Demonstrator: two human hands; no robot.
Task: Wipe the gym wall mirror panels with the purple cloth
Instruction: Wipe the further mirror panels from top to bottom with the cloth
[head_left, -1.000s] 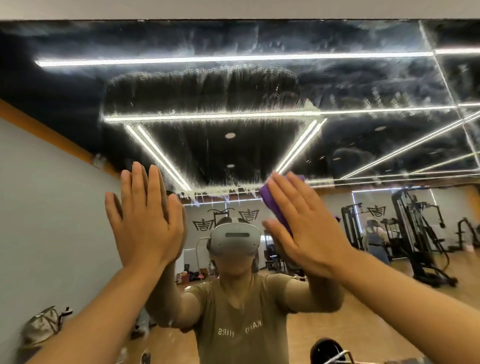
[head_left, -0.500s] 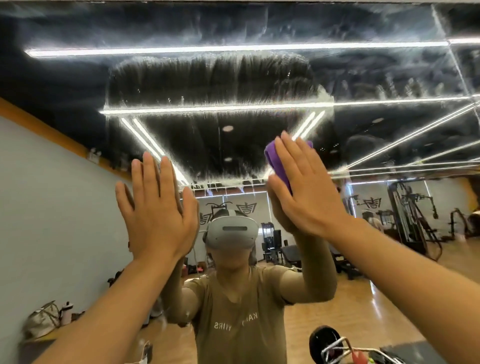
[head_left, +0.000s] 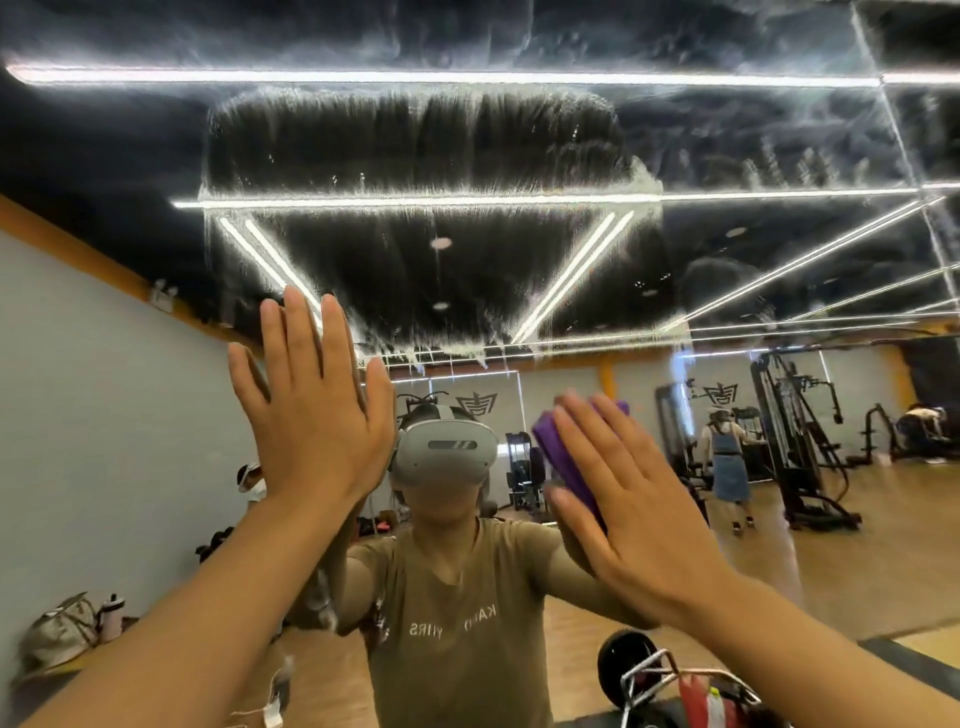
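Far left in the reflection there's a pale bag (head_left: 57, 631) and a bottle (head_left: 111, 618) parked against the grey wall (head_left: 104, 441). Moving in, the left hand (head_left: 311, 410) is raised flat against the mirror (head_left: 415, 249), palm on the glass, fingers (head_left: 293, 338) straight and close together, holding nothing. Above and between the hands the mirror has a big streaky patch with drips along its lower edge, sitting over the reflected ceiling light strips (head_left: 441, 78). Dead center is the person's own reflection in an olive t-shirt (head_left: 457, 623) with a grey headset (head_left: 444, 452). Just right of that, the right hand (head_left: 639, 499) presses the purple cloth (head_left: 563, 457) flat to the glass at about head height; its fingers (head_left: 587, 441) are straight and slightly spread over the cloth, not curled around it, and the cloth pokes out past the thumb side and the fingertips. Further right the mirror shows black gym machines (head_left: 800, 441) on a wood floor and another person (head_left: 727, 457) in a blue apron. Bottom right corner has some metal-framed thing with red in it, too cropped to tell what it is.
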